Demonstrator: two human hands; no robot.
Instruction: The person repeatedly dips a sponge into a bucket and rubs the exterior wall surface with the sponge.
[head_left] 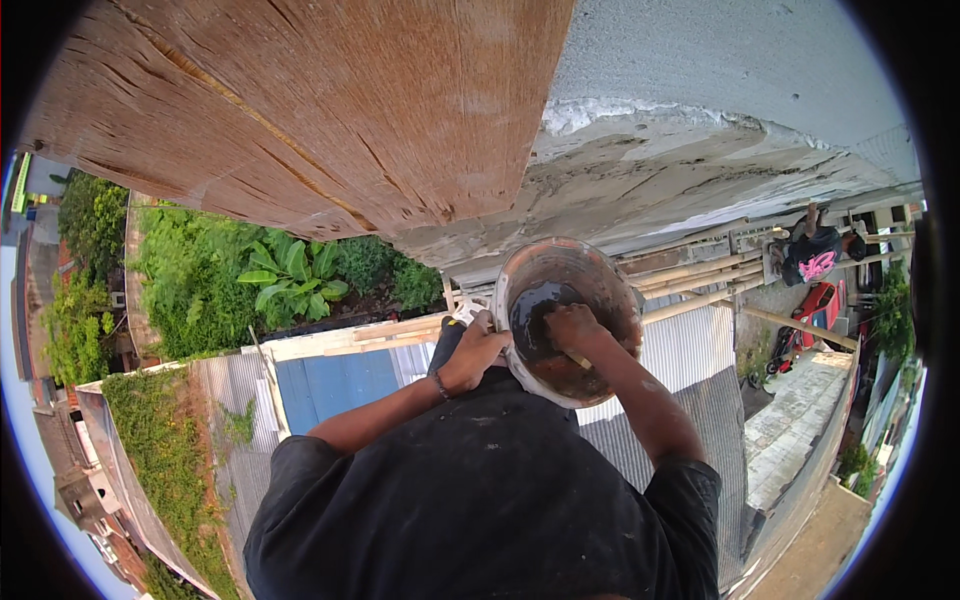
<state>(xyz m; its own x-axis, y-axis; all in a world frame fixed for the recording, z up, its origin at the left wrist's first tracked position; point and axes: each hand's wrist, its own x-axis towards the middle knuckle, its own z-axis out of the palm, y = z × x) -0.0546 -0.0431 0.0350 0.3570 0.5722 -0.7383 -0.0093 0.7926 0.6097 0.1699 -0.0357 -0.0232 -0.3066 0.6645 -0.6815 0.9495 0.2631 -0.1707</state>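
Note:
A round bucket [618, 305] smeared with dried cement is in front of my body, tilted so that its inside shows. Wet grey mix [535, 303] lies in its bottom. My left hand [474, 357] grips the bucket's rim on the left side, thumb over the edge. Down inside the bucket, my right hand [577, 330] is closed around a tool with a pale, wood-coloured handle [578, 359]. The tool's working end is hidden, so I cannot tell its exact kind.
A brown wooden board [330, 100] and a partly plastered wall [690, 165] rise ahead. Bamboo poles [700, 285] run beside the wall, high above metal roofs [660, 400]. Another person [815, 255] is on the scaffold at far right. Plants [290, 275] grow below left.

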